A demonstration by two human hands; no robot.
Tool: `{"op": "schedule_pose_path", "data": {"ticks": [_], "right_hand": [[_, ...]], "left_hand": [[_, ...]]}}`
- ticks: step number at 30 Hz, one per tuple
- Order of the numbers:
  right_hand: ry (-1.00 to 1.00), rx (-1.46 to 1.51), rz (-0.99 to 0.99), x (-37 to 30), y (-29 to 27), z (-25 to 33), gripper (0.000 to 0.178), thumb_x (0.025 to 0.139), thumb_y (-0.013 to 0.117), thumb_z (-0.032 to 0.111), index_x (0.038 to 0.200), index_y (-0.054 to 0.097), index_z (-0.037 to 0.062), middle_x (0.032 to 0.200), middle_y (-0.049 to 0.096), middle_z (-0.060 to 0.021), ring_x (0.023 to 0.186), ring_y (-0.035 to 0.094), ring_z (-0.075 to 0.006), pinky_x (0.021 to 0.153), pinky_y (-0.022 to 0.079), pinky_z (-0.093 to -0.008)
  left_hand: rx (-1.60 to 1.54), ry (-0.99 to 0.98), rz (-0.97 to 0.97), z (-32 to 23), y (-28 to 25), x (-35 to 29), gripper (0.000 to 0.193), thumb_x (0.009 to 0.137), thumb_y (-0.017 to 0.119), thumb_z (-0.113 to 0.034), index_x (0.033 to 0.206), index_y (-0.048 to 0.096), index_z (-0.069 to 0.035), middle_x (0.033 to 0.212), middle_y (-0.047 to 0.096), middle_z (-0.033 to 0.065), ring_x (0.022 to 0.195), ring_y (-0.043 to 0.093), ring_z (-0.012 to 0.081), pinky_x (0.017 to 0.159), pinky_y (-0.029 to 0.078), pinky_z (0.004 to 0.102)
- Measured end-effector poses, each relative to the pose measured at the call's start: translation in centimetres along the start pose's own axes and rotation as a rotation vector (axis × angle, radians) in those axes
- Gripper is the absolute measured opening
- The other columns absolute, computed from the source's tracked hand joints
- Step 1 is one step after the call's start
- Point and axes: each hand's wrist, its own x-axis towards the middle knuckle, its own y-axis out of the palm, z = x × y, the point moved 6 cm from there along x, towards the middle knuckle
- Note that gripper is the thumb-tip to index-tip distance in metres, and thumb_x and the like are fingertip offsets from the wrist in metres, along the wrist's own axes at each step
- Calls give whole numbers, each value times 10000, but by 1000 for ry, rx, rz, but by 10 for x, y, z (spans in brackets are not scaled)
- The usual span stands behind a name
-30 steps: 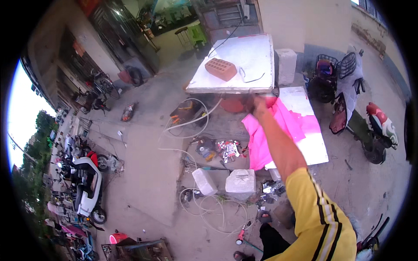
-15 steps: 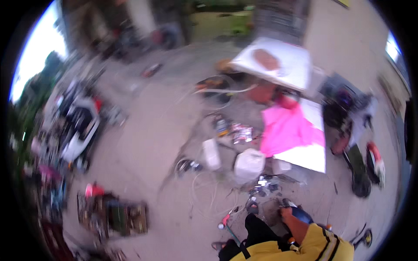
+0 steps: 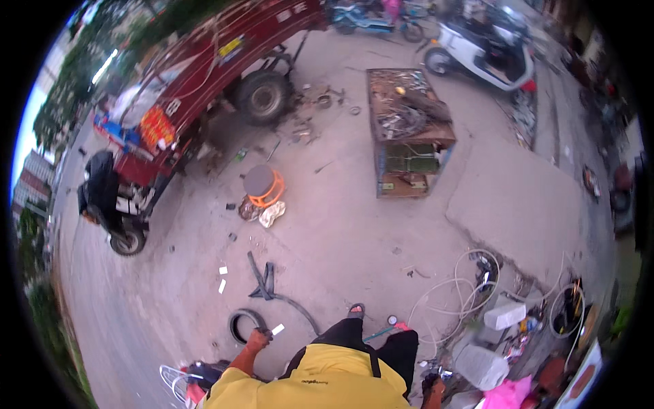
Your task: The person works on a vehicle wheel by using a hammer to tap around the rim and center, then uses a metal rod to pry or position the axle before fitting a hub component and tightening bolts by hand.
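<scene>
My left hand (image 3: pixel 258 340) reaches out low in the view. It overlaps the lower right edge of a black tyre (image 3: pixel 235 327) on the ground, and whether it touches the tyre I cannot tell. Beside its fingers shows a small white rectangular piece (image 3: pixel 278 329); whether held or lying on the ground is unclear. My right hand (image 3: pixel 432 390) hangs dark at the lower edge, near white plastic jugs (image 3: pixel 481 363) and pink cloth (image 3: pixel 507 394); its fingers are not distinct. Strips of black rubber (image 3: pixel 266 281) lie beyond the tyre.
An orange-legged stool (image 3: pixel 264 185) stands ahead, left of an open wooden cabinet (image 3: pixel 414 136) loaded with scraps. Farther off are a red cargo tricycle (image 3: pixel 225 58) and a white scooter (image 3: pixel 484 54). A pale coiled hose (image 3: pixel 446 290) and a gauge with a hose (image 3: pixel 392 320) lie to the right.
The view has swung left, from the white tables and wall to the tricycle and tyre. The jugs and pink cloth now sit at the lower right. My left arm has come into view.
</scene>
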Motion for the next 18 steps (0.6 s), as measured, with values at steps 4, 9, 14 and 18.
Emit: {"op": "schedule_pose_path", "data": {"ticks": [4,9,14,18], "right_hand": [[-216,-771,-390,5,182,53,135,904,569,271,884,586,139,671,592,-24,545,547,-185,466,420,-326],[-286,-941,-403,60,305,79,140,872,529,280,802,523,159,717,581,-26,597,557,-167,504,446,-337],[-135,-1009,-70,177,360,76,156,858,554,244,741,505,153,597,513,-29,474,495,-167,399,387,-303],[-155,-1118,-56,267,420,54,137,883,572,163,762,523,120,632,528,-41,482,510,-188,402,386,-309]], "left_hand": [[-379,-270,1,60,34,-16,240,882,583,-260,819,657,-40,735,687,54,557,620,141,463,472,289],[-118,-100,42,110,102,-31,185,679,686,-272,778,665,-117,758,675,79,719,650,254,639,521,408],[-209,-330,128,83,124,-29,196,826,625,-277,818,693,-93,766,701,84,637,668,233,574,537,371],[-545,-630,33,22,109,32,262,856,594,-311,817,685,-68,720,688,102,557,641,216,517,522,381]]}}
